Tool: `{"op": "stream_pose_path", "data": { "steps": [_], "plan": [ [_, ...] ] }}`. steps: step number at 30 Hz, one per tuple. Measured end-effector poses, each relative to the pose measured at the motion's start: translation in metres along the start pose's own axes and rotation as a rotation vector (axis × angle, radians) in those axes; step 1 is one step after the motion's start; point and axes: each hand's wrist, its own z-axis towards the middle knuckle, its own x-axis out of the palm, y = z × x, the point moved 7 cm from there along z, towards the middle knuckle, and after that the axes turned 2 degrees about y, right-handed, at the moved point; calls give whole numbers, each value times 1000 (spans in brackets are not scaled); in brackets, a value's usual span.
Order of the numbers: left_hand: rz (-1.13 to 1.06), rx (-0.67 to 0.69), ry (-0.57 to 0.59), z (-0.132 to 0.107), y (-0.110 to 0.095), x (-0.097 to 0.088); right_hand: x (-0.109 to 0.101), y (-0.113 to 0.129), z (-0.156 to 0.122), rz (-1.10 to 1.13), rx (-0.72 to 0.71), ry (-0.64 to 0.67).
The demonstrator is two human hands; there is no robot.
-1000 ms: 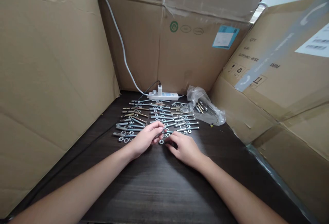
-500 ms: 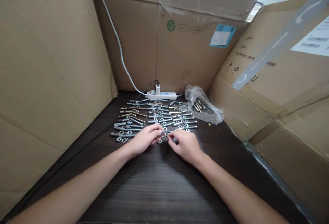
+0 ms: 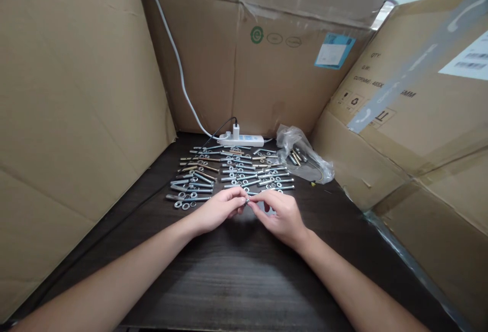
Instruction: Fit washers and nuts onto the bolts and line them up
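Observation:
My left hand [image 3: 221,207] and my right hand [image 3: 280,215] meet fingertip to fingertip just in front of the rows of hardware. Between their pinched fingers is a small metal part [image 3: 247,201], ring-like or nut-like and mostly covered, so its exact kind is unclear. Behind the hands lie several bolts with sleeves, some silver and some brass-coloured, such as the silver bolt [image 3: 190,199] left of my left hand. Loose washers, among them a flat washer [image 3: 185,206], are set beside them. My fingers hide some of the nearest pieces.
At the back stands a white power strip [image 3: 244,141] with a plug and cables. A clear plastic bag [image 3: 305,156] holding several bolts lies at the right rear. Cardboard walls [image 3: 213,67] enclose the dark table [image 3: 229,291] on three sides. A black cable [image 3: 125,217] crosses the left side.
My right hand has come up to my left, closing the gap between them, and its fingertips now pinch at the small metal part. The view has shifted slightly.

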Motion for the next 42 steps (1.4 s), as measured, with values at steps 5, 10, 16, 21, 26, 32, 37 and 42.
{"op": "stream_pose_path", "data": {
  "steps": [5, 10, 16, 21, 26, 32, 37, 42],
  "plan": [
    [-57, -6, 1, -1, -2, 1, 2, -1, -1, 16, -4, 10],
    [-135, -15, -4, -2, -3, 2, 1, -1, -1, 43, -12, 7],
    [-161, 11, -43, 0, -3, -4, 2, -1, -2, 48, -17, 27],
    [-159, 51, -143, 2, -4, -18, 36, -6, -6, -157, 75, 318],
    [-153, 49, -183, 3, -3, -20, 53, -8, -9, -282, 127, 474],
    [-124, 60, -179, 3, -3, -19, 49, -10, -10, -259, 152, 449],
    [-100, 62, -179, 3, -4, -19, 39, -10, -6, -200, 134, 333],
    [-20, 71, -158, 3, -6, -18, 11, 3, 0, -91, 3, 71]
  ]
}}
